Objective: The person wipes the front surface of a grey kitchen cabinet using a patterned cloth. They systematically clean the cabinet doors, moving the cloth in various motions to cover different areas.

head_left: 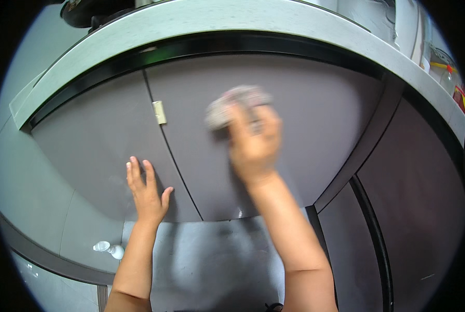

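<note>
A crumpled grey-and-pinkish cloth (221, 110) is pressed against the upper part of the right grey cabinet door (315, 140). My right hand (256, 140) grips it, its fingers closed over the cloth and blurred by motion. On the left cabinet door (102, 119), my left hand (148, 192) rests near the lower inner edge, fingers spread and holding nothing. A small cream-coloured latch (160, 112) bridges the gap between the two doors, above my left hand and left of the cloth.
A pale countertop (211, 18) with a black strip beneath curves above the doors. On the floor at lower left stands a white bottle (109, 249). More dark cabinet panels (419, 203) line the right. A clear bottle with a red cap (449, 78) sits on the counter at far right.
</note>
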Demonstrator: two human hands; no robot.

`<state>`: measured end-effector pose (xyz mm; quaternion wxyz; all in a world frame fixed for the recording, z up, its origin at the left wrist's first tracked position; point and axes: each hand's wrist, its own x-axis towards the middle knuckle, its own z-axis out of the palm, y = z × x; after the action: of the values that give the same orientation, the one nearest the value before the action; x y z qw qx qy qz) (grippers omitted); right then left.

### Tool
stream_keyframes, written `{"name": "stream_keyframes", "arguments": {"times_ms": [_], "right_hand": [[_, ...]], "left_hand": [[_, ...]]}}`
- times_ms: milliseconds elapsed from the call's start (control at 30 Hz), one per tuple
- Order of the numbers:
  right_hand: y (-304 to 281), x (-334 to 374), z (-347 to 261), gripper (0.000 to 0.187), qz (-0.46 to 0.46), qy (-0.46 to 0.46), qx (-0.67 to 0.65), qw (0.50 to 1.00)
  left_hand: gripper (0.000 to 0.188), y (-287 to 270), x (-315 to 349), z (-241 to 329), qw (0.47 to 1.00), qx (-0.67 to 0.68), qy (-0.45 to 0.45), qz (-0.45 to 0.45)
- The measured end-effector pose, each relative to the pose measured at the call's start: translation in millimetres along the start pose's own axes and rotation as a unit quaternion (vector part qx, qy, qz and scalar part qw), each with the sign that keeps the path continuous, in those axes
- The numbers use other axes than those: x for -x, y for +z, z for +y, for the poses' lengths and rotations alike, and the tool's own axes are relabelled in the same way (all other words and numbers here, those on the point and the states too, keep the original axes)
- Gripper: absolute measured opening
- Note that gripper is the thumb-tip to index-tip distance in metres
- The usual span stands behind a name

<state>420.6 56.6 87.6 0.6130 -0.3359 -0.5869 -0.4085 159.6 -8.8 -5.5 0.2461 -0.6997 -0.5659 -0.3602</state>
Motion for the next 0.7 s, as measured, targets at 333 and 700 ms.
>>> {"name": "stream_keyframes", "arguments": {"times_ms": [333,700], "right_hand": [[16,-29,-37,0.04,0.013,0.086,0.005,0.996],[25,-61,-60,0.043,-0.018,-0.027,0.01,0.999]], "left_hand": [[0.105,-1,-3,6,0.999,0.028,-0.021,-0.022],[0.1,-3,-1,1,0.999,0.032,-0.022,-0.031]]}}
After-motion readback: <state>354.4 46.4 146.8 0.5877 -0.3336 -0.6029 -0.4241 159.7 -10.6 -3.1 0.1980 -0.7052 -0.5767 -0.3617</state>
